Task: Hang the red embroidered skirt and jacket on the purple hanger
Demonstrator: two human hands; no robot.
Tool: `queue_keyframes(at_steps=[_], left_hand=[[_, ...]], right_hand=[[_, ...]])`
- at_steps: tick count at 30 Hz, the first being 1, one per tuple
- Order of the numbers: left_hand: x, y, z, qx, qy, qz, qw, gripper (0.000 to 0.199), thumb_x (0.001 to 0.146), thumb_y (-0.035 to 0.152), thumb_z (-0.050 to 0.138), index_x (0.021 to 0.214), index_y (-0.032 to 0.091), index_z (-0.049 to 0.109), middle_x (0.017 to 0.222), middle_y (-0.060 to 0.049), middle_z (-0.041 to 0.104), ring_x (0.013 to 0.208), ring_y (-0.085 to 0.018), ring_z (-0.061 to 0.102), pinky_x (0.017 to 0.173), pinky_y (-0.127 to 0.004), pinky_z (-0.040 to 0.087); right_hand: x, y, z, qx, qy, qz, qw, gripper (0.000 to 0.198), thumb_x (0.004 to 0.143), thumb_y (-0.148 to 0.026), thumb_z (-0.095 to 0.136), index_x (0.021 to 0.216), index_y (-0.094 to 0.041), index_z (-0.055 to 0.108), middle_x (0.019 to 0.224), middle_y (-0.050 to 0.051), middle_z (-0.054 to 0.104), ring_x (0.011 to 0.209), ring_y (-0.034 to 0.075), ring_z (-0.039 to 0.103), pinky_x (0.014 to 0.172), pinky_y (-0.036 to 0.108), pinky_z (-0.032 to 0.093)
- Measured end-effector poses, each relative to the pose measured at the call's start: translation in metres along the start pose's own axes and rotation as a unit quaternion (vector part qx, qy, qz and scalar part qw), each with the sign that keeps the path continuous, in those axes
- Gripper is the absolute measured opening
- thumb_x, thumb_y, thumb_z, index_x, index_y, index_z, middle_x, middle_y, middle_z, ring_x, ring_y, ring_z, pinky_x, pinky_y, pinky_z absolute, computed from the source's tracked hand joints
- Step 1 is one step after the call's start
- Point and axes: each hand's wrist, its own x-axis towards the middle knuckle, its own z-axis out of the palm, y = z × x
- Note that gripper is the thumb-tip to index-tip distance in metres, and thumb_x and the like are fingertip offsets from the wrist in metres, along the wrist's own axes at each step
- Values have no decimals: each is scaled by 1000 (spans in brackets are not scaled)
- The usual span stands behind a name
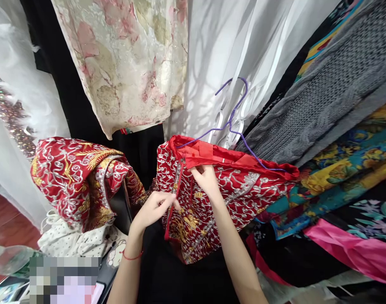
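Note:
A red skirt-like garment (231, 192) with silver and gold embroidery hangs in front of me, its top edge spread by a purple wire hanger (231, 122). The smooth red lining (218, 153) shows along that edge. My right hand (205, 179) is closed on the garment just below the lining, near the upper end of a side opening. Lower and to the left, my left hand (156, 207) pinches the red-trimmed edge of the same opening; its fingertips are partly hidden. A red cord circles my left wrist.
Another red embroidered garment (75, 177) is draped over something dark at the left, above a white dotted cloth (75, 238). A clear bottle (12, 259) lies at lower left. Cream floral fabric (132, 63) hangs ahead; a grey knit (322, 84) and colourful garments hang at right.

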Motion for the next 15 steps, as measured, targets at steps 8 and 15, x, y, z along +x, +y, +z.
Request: queue_keyframes(at_steps=[8,15], left_hand=[[54,-12,4,228,227,117,940,27,97,30,51,121,18,57,125,-13,62,122,-23,57,109,-41,45],[44,-9,14,220,234,128,938,36,98,19,39,128,18,58,136,-14,61,128,-26,56,112,-47,43]], right_hand=[[-21,-36,16,-234,75,-38,969,37,88,-47,58,62,-21,58,61,2,64,55,16,55,62,29,42],[-26,-54,15,-307,40,-61,949,26,93,-34,59,73,-20,66,73,3,70,61,15,59,61,27,38]])
